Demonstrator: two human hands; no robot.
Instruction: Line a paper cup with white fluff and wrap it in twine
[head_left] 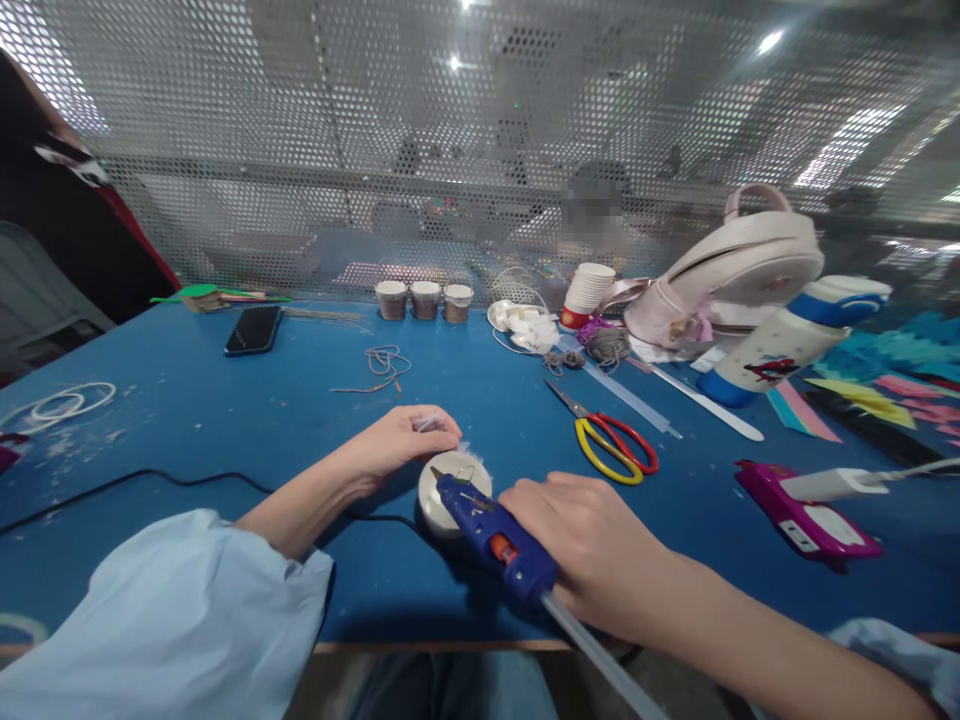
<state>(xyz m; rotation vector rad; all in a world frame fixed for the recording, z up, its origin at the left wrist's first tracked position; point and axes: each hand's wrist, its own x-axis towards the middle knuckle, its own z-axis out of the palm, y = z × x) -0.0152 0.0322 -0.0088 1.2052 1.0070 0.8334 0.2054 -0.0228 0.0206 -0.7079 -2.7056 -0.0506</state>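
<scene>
My right hand (pixel 592 545) is closed round a blue glue gun (pixel 491 535), a clear glue stick jutting from its back end. The nozzle points at the top of a small white round object (pixel 442 500) on the blue table (pixel 225 420). My left hand (pixel 401 440) rests just behind that object, fingers pinched on a small pale fluffy piece (pixel 431 424) that I cannot name.
Red and yellow scissors (pixel 611 445) lie right of my hands. A black phone (pixel 253 329) lies far left. Three small cups (pixel 424 299), stacked paper cups (pixel 586 294), a pink bag (pixel 739 270), a white bottle (pixel 787 345), a magenta device (pixel 806 520) and a black cable (pixel 150 480) surround them.
</scene>
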